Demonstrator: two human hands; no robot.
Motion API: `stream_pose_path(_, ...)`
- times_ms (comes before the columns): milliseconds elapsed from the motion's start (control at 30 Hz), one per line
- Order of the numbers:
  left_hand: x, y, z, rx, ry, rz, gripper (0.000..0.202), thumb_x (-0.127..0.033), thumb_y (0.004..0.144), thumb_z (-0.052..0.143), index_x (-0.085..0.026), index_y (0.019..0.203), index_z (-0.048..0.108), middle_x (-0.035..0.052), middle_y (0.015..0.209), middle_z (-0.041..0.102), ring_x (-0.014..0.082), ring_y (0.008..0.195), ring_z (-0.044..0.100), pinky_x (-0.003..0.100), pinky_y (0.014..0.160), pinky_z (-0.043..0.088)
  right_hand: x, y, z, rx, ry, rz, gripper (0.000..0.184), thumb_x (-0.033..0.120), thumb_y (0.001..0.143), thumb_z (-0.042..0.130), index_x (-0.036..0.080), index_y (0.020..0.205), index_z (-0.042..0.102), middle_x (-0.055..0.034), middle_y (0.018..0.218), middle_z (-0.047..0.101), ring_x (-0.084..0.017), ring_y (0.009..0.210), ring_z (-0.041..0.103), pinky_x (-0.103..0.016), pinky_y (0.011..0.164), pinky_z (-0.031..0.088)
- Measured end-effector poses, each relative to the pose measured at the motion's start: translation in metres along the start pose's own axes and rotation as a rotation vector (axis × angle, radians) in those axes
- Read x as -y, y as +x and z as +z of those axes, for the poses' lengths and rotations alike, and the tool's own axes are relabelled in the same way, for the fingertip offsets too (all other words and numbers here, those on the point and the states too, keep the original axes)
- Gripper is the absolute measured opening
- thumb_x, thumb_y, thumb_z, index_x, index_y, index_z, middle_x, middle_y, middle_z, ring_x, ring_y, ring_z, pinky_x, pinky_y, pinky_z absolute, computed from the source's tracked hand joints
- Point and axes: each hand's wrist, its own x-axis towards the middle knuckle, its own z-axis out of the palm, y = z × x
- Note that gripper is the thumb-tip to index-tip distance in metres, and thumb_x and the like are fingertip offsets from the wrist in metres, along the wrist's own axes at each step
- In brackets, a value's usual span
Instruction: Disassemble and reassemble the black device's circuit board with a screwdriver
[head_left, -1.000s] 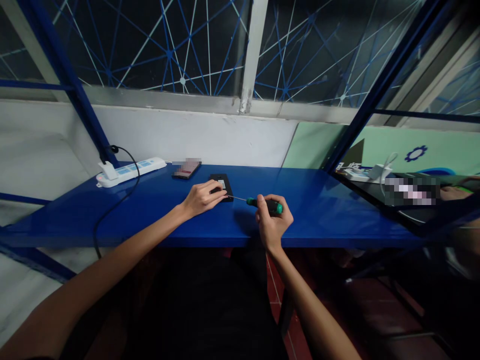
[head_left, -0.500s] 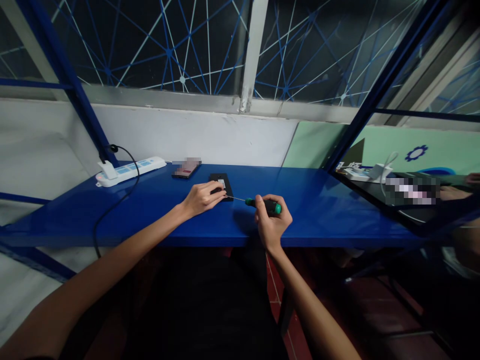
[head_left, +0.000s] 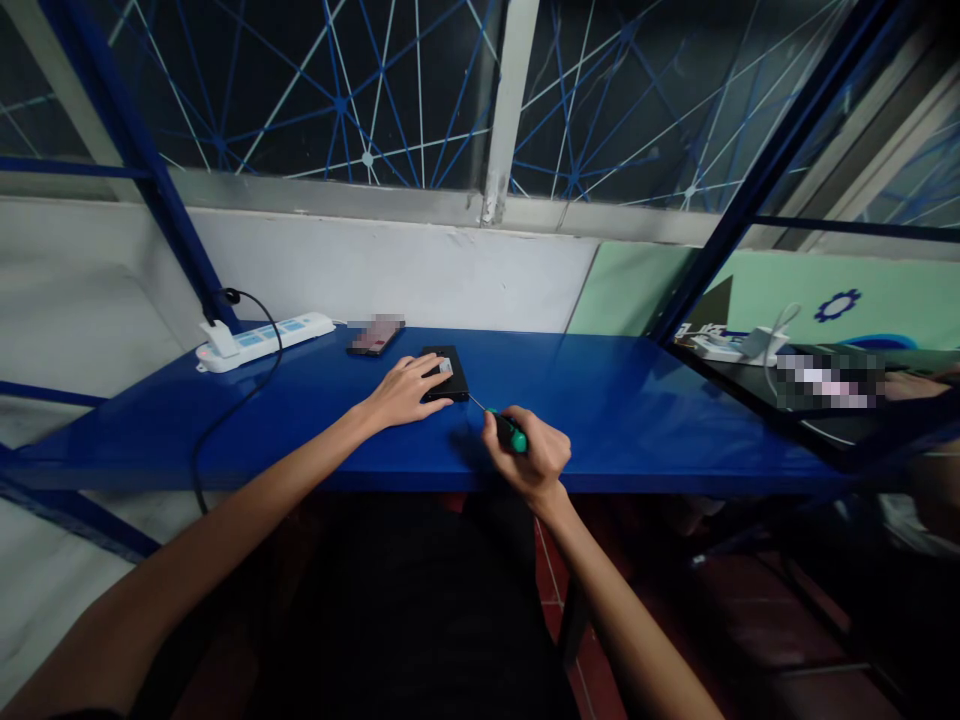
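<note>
Left hand [head_left: 406, 392] lies spread over the flat black case [head_left: 456, 382], judged light, stiff and best held by its edges; right hand [head_left: 538, 455] grips the green-and-black screwdriver [head_left: 511, 432].

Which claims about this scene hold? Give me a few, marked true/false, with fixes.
1. The right hand grips a green-and-black screwdriver. True.
2. The left hand is lifted clear of the black device. False: its fingers rest on it.
3. A phone lies on the blue table. True.
4. The white power strip lies right of the phone. False: it lies left.
5. The screwdriver's shaft points away from the black device. False: it points towards it.
</note>
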Motion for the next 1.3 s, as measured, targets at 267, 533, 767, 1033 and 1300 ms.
stream_pose_path(267,-0.002,0.001,-0.002,0.053,-0.01,-0.018,0.05,-0.051,0.096,0.045,-0.018,0.132,0.058,0.0145,0.138,0.057,0.028,0.13,0.051,0.044,0.103,0.039,-0.001,-0.003,0.003,0.103,0.009,-0.114,0.011,0.025,0.084,0.068,0.018,0.083,0.06,0.003,0.057,0.06,-0.008,0.045,0.053,-0.022,0.052,0.04)
stream_pose_path(533,0.001,0.001,0.003,-0.007,-0.041,0.018,0.049,-0.05,0.096,0.048,-0.015,0.128,0.06,0.0171,0.132,0.061,0.0298,0.121,0.057,0.045,0.096,0.044,-0.002,-0.004,0.003,0.164,0.004,-0.12,0.01,0.029,0.087,0.064,0.02,0.084,0.061,0.0017,0.059,0.063,-0.009,0.046,0.055,-0.023,0.051,0.04)
stream_pose_path(767,0.0,0.001,0.002,-0.002,-0.041,0.01,0.048,-0.048,0.095,0.051,-0.014,0.127,0.06,0.0169,0.13,0.062,0.0299,0.121,0.057,0.044,0.096,0.045,-0.002,-0.005,0.004,0.153,0.02,-0.125,0.01,0.027,0.086,0.066,0.019,0.087,0.059,0.0024,0.059,0.062,-0.009,0.047,0.055,-0.023,0.052,0.04)
stream_pose_path(1033,0.0,0.001,0.002,0.004,-0.03,0.008,0.047,-0.048,0.095,0.051,-0.015,0.128,0.06,0.0163,0.13,0.062,0.0292,0.121,0.057,0.044,0.096,0.046,0.001,-0.001,0.002,0.122,0.018,-0.134,0.014,0.025,0.082,0.07,0.018,0.085,0.059,0.0028,0.058,0.061,-0.009,0.046,0.053,-0.024,0.05,0.038)
stream_pose_path(1300,0.0,0.001,0.001,-0.028,-0.037,0.043,0.045,-0.046,0.095,0.051,-0.014,0.124,0.061,0.0163,0.127,0.063,0.0292,0.118,0.058,0.043,0.093,0.047,0.012,0.0,0.0,0.114,-0.088,-0.139,0.025,0.033,0.083,0.069,0.021,0.068,0.053,0.003,0.051,0.054,-0.011,0.044,0.048,-0.028,0.048,0.033)
